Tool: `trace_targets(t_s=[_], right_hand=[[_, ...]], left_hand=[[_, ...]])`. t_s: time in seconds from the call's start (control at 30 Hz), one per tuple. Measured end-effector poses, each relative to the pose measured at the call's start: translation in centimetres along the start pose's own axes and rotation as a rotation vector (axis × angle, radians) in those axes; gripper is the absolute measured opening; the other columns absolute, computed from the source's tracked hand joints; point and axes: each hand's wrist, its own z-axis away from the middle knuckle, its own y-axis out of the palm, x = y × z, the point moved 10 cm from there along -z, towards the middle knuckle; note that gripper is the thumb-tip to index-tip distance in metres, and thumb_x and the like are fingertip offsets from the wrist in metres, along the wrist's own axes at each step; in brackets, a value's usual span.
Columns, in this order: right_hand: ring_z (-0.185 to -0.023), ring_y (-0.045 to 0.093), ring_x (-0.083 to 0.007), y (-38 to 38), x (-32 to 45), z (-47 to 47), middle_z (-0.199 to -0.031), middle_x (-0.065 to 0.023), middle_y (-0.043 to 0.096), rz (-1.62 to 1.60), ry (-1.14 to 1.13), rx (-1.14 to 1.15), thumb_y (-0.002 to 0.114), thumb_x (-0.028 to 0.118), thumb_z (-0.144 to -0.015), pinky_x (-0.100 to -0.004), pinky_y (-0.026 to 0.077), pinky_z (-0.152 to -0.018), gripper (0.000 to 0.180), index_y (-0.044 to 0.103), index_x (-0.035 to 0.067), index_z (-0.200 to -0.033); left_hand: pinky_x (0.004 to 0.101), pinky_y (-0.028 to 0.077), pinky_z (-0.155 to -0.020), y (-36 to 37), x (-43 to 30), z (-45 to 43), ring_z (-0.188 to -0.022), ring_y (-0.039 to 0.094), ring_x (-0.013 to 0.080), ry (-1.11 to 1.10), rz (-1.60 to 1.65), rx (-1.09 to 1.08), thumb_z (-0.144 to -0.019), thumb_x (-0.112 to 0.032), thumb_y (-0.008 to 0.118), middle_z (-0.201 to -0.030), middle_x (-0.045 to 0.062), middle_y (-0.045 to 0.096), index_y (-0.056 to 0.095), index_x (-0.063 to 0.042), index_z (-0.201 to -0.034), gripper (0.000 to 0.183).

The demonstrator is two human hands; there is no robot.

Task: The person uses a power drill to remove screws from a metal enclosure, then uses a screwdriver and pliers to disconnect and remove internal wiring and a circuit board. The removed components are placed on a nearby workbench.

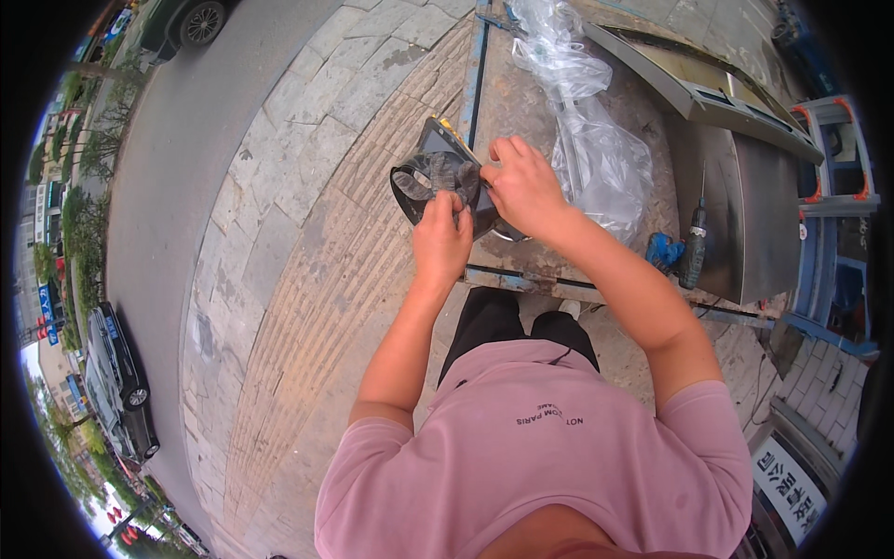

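Observation:
A grey knit work glove (440, 175) lies over a dark, rounded object with a black rim (401, 192) at the near left corner of the worktable. My left hand (445, 227) pinches the glove's lower part with thumb and fingers. Just to the right, my right hand (520, 178) has its fingertips bent against the edge of the dark object; what they hold there is too small to tell. Behind the glove stands a flat dark panel (443, 136) with a yellow piece along its edge.
Clear plastic wrapping (607, 161) lies along the metal worktable (506, 276). Farther right are a cordless drill (693, 248) with a long bit, a blue crumpled item (663, 251), a sheet-metal box (740, 216) and a metal frame (705, 98). A ladder (838, 150) stands beyond.

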Motion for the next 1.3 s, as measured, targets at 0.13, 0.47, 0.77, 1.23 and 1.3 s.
trace_targets(t_s=[0.13, 0.47, 0.77, 1.23, 1.3], right_hand=[[-0.091, 0.050, -0.0250, 0.7, 0.5, 0.3, -0.086, -0.0072, 0.051, 0.099, -0.058, 0.038, 0.060, 0.013, -0.069, -0.0346, 0.042, -0.075, 0.010, 0.065, 0.007, -0.075], [-0.094, 0.053, -0.0255, 3.8, -1.3, 1.5, -0.086, -0.0088, 0.055, 0.140, -0.109, 0.215, 0.063, 0.011, -0.066, -0.0362, 0.045, -0.074, 0.007, 0.063, 0.006, -0.071], [-0.089, 0.052, -0.0276, 3.2, -2.2, 3.0, -0.087, -0.0095, 0.053, 0.014, -0.137, 0.274, 0.068, 0.011, -0.068, -0.0378, 0.044, -0.076, 0.013, 0.059, 0.004, -0.072], [-0.088, 0.056, -0.0214, 5.8, -1.5, 4.7, -0.085, -0.0071, 0.060, 0.409, -0.197, 0.612, 0.064, 0.013, -0.068, -0.0358, 0.042, -0.073, 0.011, 0.065, 0.008, -0.078], [-0.083, 0.058, -0.0220, 5.6, -1.7, 4.3, -0.080, -0.0092, 0.061, 0.424, -0.107, 0.611, 0.063, 0.010, -0.067, -0.0337, 0.042, -0.070, 0.008, 0.064, 0.008, -0.075]], left_hand=[[0.0454, 0.047, -0.056, 0.5, -0.5, 0.0, -0.066, 0.058, 0.0375, 0.033, -0.057, 0.046, -0.080, -0.010, 0.060, -0.075, 0.016, 0.057, 0.048, -0.007, -0.086, 0.014], [0.0457, 0.046, -0.060, 2.8, -1.0, -0.5, -0.073, 0.059, 0.0389, 0.009, -0.103, 0.219, -0.081, -0.012, 0.059, -0.080, 0.018, 0.059, 0.047, -0.007, -0.089, 0.015], [0.0460, 0.046, -0.063, 4.1, -1.8, -0.4, -0.073, 0.059, 0.0383, 0.035, -0.048, 0.299, -0.080, -0.011, 0.060, -0.078, 0.017, 0.059, 0.048, -0.006, -0.087, 0.015], [0.0475, 0.048, -0.060, 6.5, -3.9, -0.3, -0.067, 0.059, 0.0404, 0.193, -0.111, 0.403, -0.080, -0.008, 0.055, -0.078, 0.021, 0.059, 0.049, -0.003, -0.088, 0.011], [0.0478, 0.048, -0.059, 7.2, -3.9, -0.4, -0.066, 0.059, 0.0413, 0.205, -0.150, 0.384, -0.080, -0.007, 0.054, -0.077, 0.022, 0.059, 0.049, -0.002, -0.089, 0.012]])
